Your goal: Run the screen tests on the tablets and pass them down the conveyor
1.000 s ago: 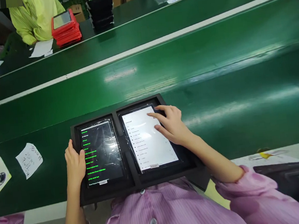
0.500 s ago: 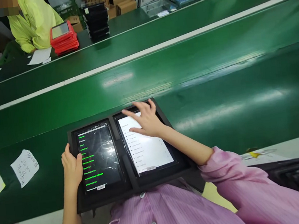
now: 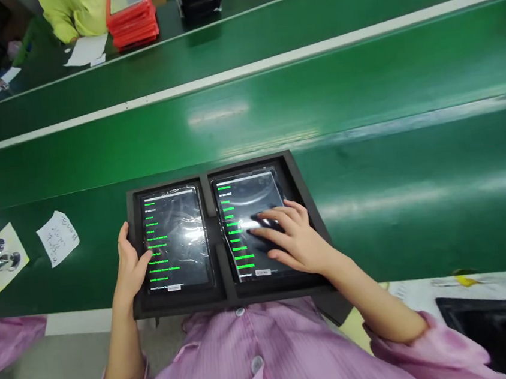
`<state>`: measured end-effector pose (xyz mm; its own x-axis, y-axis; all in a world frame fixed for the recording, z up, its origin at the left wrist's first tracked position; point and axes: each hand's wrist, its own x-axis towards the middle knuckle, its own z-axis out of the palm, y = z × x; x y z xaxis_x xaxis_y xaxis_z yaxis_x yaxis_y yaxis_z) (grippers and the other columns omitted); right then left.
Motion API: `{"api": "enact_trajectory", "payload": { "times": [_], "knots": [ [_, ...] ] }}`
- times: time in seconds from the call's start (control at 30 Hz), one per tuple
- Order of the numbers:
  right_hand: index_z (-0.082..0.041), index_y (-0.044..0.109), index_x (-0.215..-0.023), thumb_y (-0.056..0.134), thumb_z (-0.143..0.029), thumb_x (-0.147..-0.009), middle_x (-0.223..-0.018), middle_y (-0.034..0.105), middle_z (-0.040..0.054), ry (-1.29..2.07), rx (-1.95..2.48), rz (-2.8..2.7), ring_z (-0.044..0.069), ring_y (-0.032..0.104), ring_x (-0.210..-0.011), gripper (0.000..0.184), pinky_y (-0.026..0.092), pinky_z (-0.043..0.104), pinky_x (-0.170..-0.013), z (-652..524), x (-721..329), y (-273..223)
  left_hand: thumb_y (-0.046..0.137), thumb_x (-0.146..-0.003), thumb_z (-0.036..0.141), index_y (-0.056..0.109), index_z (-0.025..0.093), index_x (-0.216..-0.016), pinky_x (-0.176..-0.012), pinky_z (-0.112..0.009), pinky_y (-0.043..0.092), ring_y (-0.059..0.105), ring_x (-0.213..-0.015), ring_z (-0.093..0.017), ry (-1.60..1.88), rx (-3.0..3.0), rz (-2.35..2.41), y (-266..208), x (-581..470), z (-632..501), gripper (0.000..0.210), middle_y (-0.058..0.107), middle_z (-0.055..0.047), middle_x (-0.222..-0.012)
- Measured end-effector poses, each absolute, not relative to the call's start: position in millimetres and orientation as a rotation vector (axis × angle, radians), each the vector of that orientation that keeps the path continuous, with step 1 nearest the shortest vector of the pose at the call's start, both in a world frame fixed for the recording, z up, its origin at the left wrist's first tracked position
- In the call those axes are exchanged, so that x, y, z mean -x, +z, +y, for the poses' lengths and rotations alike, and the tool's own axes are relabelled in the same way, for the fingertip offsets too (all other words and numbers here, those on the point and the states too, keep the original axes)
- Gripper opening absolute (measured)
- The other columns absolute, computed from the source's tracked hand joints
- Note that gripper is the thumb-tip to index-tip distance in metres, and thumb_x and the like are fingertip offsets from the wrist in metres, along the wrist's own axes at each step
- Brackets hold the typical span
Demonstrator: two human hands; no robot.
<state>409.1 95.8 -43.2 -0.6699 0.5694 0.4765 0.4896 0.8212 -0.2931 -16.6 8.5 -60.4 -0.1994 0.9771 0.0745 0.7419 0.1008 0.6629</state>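
A black two-compartment foam tray lies at the bench's near edge with a tablet in each compartment. The left tablet shows green lines of text on a dark screen, under a wrinkled clear film. My left hand grips the tray's left edge, its thumb reaching over onto the left tablet's side. On the right tablet there is a similar dark list in green. Over its lower right part hovers or rests my right hand, fingers spread and holding nothing; contact with the glass I cannot tell.
A handwritten note and a yellowish paper with metal parts lie to the left. Across the green belt, a person in yellow sleeves sits by stacked red-cased tablets. A dark tray is at lower right.
The right tablet's screen has switched from a white list to a dark one with green text. My right hand has moved down the screen. The view has tilted down.
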Motion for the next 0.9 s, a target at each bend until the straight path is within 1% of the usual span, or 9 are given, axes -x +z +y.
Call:
{"api": "enact_trajectory", "payload": {
  "times": [0.13,0.23,0.37,0.5,0.57,0.63,0.73,0.8,0.9],
  "knots": [
    [-0.032,0.074,-0.120,0.044,-0.044,-0.102,-0.129,0.060,0.0090,0.101,0.665,-2.504,0.029,0.049,-0.115,0.036,0.027,0.057,-0.110,98,-398,-47,0.060,-0.091,0.046,0.013,0.015,-0.161,-0.127,-0.058,0.014,0.018,-0.154,-0.037,0.800,-1.793,1.980,-60,19,10,0.089,0.021,-0.022,-0.164],
    [-0.031,0.077,-0.113,0.053,-0.033,-0.097,-0.129,0.061,0.0084,0.126,0.739,-2.515,0.029,0.049,-0.114,0.029,0.027,0.056,-0.110,100,-395,-45,0.060,-0.091,0.048,0.013,0.013,-0.160,-0.125,-0.060,0.019,0.022,-0.152,-0.039,0.738,-1.863,2.017,-57,18,12,0.091,0.025,-0.023,-0.161],
    [-0.031,0.080,-0.102,0.049,-0.030,-0.097,-0.123,0.062,0.0076,0.138,0.828,-2.353,0.028,0.053,-0.108,0.032,0.032,0.057,-0.106,100,-403,-42,0.060,-0.090,0.049,0.017,0.012,-0.159,-0.124,-0.060,0.023,0.026,-0.151,-0.039,0.695,-1.900,2.031,-56,17,13,0.089,0.029,-0.023,-0.159],
    [-0.030,0.081,-0.098,0.041,-0.030,-0.099,-0.108,0.059,0.0091,0.162,1.011,-2.037,0.027,0.056,-0.099,0.040,0.040,0.053,-0.097,100,-414,-41,0.049,-0.097,0.049,0.022,0.013,-0.158,-0.124,-0.054,0.025,0.030,-0.149,-0.034,0.843,-1.705,2.047,-53,14,14,0.075,0.031,-0.021,-0.159],
    [-0.028,0.080,-0.100,0.038,-0.032,-0.100,-0.107,0.058,0.0101,0.220,1.113,-2.013,0.028,0.056,-0.101,0.042,0.041,0.052,-0.096,102,-415,-42,0.045,-0.100,0.047,0.033,0.013,-0.154,-0.121,-0.051,0.031,0.037,-0.146,-0.033,0.925,-1.707,2.132,-47,7,12,0.065,0.039,-0.021,-0.155],
    [-0.027,0.079,-0.107,0.037,-0.035,-0.101,-0.113,0.058,0.0111,0.286,1.157,-2.105,0.030,0.054,-0.107,0.043,0.039,0.052,-0.096,106,-413,-43,0.044,-0.101,0.042,0.046,0.014,-0.146,-0.116,-0.048,0.038,0.045,-0.139,-0.031,0.994,-1.825,2.203,-40,-1,10,0.053,0.050,-0.019,-0.147],
    [-0.026,0.074,-0.118,0.038,-0.039,-0.102,-0.124,0.053,0.0134,0.333,1.125,-2.318,0.033,0.050,-0.114,0.042,0.035,0.055,-0.099,110,-409,-45,0.042,-0.102,0.034,0.061,0.017,-0.130,-0.105,-0.044,0.045,0.060,-0.120,-0.029,0.944,-2.128,2.137,-33,-9,7,0.038,0.067,-0.013,-0.125],
    [-0.025,0.072,-0.124,0.038,-0.043,-0.102,-0.129,0.051,0.0146,0.323,1.091,-2.405,0.033,0.047,-0.115,0.044,0.033,0.057,-0.101,110,-406,-46,0.043,-0.100,0.030,0.066,0.018,-0.121,-0.095,-0.041,0.048,0.065,-0.106,-0.028,0.840,-2.319,2.029,-32,-11,6,0.033,0.072,-0.011,-0.111],
    [-0.026,0.070,-0.128,0.037,-0.052,-0.102,-0.132,0.049,0.0157,0.300,1.055,-2.475,0.034,0.043,-0.117,0.049,0.031,0.059,-0.102,109,-405,-47,0.046,-0.098,0.027,0.069,0.018,-0.115,-0.086,-0.039,0.048,0.067,-0.100,-0.028,0.778,-2.477,1.929,-32,-11,8,0.029,0.075,-0.010,-0.104]
  ]
}}
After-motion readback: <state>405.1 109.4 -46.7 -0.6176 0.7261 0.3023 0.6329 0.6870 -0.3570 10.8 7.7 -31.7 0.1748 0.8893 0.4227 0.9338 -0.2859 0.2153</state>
